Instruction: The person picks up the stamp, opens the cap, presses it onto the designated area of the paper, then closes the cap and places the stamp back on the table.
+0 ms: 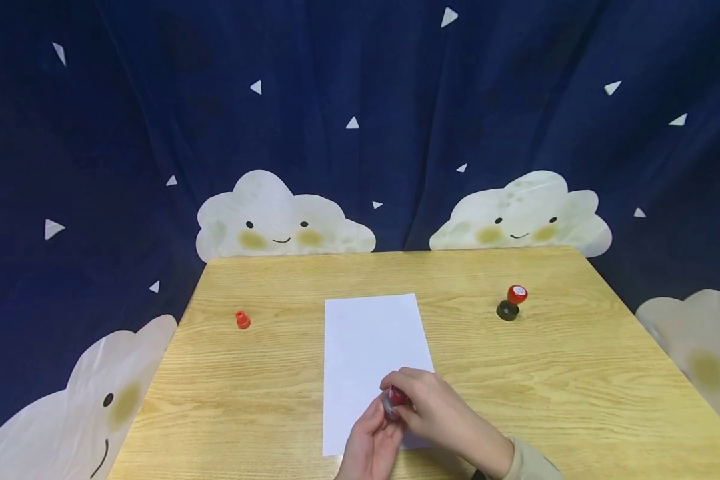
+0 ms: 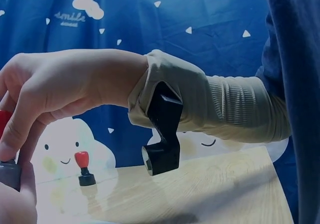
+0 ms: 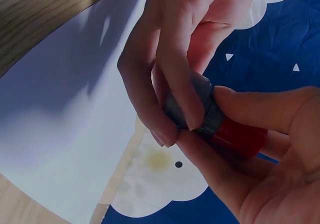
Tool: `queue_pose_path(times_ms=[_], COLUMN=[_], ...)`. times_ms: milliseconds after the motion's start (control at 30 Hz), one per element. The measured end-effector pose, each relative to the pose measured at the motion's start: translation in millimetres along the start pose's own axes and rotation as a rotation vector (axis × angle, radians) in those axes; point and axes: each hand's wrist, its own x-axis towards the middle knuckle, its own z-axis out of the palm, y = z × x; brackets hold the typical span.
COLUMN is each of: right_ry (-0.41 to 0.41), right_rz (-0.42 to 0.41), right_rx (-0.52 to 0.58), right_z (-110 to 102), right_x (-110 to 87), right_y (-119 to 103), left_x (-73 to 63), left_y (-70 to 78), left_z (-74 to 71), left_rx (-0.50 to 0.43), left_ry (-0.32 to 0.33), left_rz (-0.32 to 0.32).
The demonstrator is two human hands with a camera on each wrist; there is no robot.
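Observation:
Over the lower part of a white sheet of paper [image 1: 369, 347], both hands hold one small stamp [image 1: 399, 396] with a red handle and a grey lower part. My right hand [image 1: 435, 407] grips it from above, its thumb and fingers around the red handle [image 3: 240, 138] near the seam. The left hand [image 1: 373, 440] pinches the grey part [image 3: 207, 114] between its fingers and thumb, coming from the top in the right wrist view. Whether the grey part is a cap or a base cannot be told. The stamp's underside is hidden by the fingers.
On the wooden table [image 1: 264, 387], a second stamp [image 1: 508, 309] with a red knob and black base stands at the back right. A small red stepped piece [image 1: 243, 320] sits to the left of the paper. A dark blue curtain [image 1: 360, 80] with clouds hangs behind.

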Motion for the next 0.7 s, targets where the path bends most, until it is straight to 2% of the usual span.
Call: queue_pose_path(times_ms=[333, 567, 700], right_ry=[-0.033, 0.000, -0.048], right_rz=[0.051, -0.002, 0.049], right_rx=[0.043, -0.030, 0.051], right_z=[-5, -2, -5], right_x=[5.2, 10.5, 13.1], right_y=[-1, -3, -2], left_x=[4.7, 6.1, 5.3], left_y=[0.3, 2.2, 4.0], left_z=[0.8, 0.0, -0.6], left_rx=[0.003, 0.010, 0.003], left_ry=[-0.024, -0.013, -0.043], left_rz=[0.012, 0.033, 0.028])
